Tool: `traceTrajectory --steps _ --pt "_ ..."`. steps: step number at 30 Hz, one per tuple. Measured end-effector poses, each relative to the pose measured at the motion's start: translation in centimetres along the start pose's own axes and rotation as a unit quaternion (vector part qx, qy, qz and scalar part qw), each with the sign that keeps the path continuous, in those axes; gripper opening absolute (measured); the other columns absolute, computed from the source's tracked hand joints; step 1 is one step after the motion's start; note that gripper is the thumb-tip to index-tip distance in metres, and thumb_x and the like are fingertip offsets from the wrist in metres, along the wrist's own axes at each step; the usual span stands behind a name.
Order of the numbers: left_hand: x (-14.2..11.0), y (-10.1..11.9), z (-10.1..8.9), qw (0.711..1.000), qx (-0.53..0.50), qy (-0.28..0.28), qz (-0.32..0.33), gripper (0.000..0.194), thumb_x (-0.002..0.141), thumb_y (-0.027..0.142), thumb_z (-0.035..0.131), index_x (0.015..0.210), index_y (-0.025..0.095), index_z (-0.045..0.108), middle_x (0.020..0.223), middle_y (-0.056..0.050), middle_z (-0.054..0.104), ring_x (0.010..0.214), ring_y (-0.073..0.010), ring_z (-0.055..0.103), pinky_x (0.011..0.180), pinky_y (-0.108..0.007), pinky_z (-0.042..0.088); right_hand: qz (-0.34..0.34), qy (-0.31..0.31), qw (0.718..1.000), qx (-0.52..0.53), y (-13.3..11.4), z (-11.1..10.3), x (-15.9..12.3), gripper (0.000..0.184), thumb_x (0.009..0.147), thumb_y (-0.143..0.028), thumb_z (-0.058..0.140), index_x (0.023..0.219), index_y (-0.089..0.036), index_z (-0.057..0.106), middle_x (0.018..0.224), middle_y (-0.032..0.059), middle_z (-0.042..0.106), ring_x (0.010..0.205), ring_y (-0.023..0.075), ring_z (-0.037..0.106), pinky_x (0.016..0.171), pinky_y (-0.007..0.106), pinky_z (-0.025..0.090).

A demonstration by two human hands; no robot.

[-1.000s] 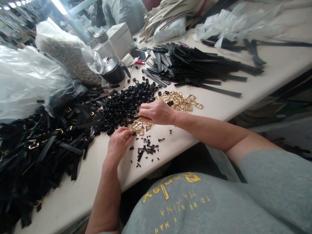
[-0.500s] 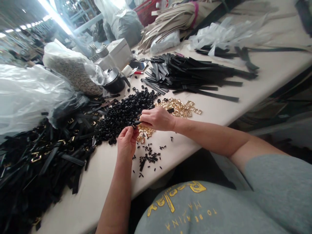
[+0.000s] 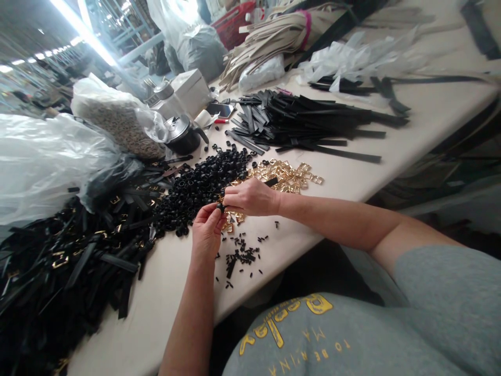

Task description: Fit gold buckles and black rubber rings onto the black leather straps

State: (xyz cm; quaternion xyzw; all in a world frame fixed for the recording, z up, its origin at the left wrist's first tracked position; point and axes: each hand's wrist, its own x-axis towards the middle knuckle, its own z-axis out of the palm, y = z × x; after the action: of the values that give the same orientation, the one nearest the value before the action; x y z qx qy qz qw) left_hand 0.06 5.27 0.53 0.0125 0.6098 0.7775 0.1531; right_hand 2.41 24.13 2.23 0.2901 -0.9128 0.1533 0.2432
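My right hand (image 3: 252,197) is closed around a short black strap (image 3: 271,181), whose flat end sticks out past the knuckles on the right. My left hand (image 3: 206,228) pinches a small black piece (image 3: 221,207) at the strap's other end, fingertips almost touching those of the right. Whether this piece is a separate loop or part of the strap I cannot tell. Gold buckles (image 3: 287,175) lie behind and beneath the hands. Black loops (image 3: 203,175) are heaped just beyond the left hand. Small black bits (image 3: 242,254) are scattered on the table below.
Black straps with gold buckles (image 3: 78,261) are piled at the left. Loose black straps (image 3: 305,117) lie at the back right. A dark lidded pot (image 3: 182,137), a phone (image 3: 221,110), a white box (image 3: 190,91) and a filled plastic bag (image 3: 117,117) stand behind on the table (image 3: 152,292).
My left hand has risen from beside the scattered bits to meet the right hand at the strap's end. The right hand keeps its hold on the strap. The camera view has shifted slightly.
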Motion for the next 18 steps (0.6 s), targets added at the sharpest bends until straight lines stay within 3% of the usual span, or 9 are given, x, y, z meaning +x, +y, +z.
traceTrajectory --steps 2,8,13,18 --pt "-0.1 0.0 0.0 1.000 0.016 -0.009 0.015 0.041 0.055 0.036 0.089 0.085 0.018 0.067 0.078 0.000 0.069 0.061 -0.0077 0.065 0.063 -0.019 0.055 0.008 0.000 1.000 0.024 0.0 -0.1 0.0 0.043 0.102 -0.041 0.032 0.088 -0.015 0.063 0.083 0.0027 0.065 0.063 0.0081 0.049 0.057 0.025 0.025" --pt "-0.6 -0.3 0.6 0.999 0.032 -0.023 0.018 0.038 0.059 0.033 0.088 0.089 0.018 0.069 0.079 -0.001 0.071 0.066 -0.0102 0.066 0.065 -0.021 0.055 0.049 -0.017 0.995 0.088 -0.7 0.1 -0.2 0.039 0.101 -0.040 0.038 0.127 -0.016 0.054 0.097 0.0047 0.071 0.070 0.0102 0.058 0.059 0.024 0.030" --pt "-0.6 -0.3 0.4 0.996 0.080 -0.010 0.035 0.033 0.057 0.032 0.088 0.076 0.016 0.067 0.064 0.002 0.065 0.053 -0.0070 0.058 0.053 -0.018 0.047 0.021 -0.057 0.997 0.052 -0.8 0.5 -0.1 0.043 0.099 -0.050 0.038 0.112 -0.015 0.061 0.095 0.0060 0.070 0.073 0.0121 0.059 0.060 0.025 0.029" --pt "-0.3 0.5 -0.7 0.990 0.124 -0.013 0.068 0.030 0.064 0.036 0.084 0.081 0.016 0.070 0.068 0.001 0.066 0.055 -0.0084 0.059 0.056 -0.020 0.049 0.019 -0.076 0.997 0.020 -0.4 0.2 0.1 0.040 0.099 -0.048 0.040 0.100 -0.015 0.061 0.091 0.0049 0.069 0.072 0.0125 0.057 0.059 0.026 0.025"
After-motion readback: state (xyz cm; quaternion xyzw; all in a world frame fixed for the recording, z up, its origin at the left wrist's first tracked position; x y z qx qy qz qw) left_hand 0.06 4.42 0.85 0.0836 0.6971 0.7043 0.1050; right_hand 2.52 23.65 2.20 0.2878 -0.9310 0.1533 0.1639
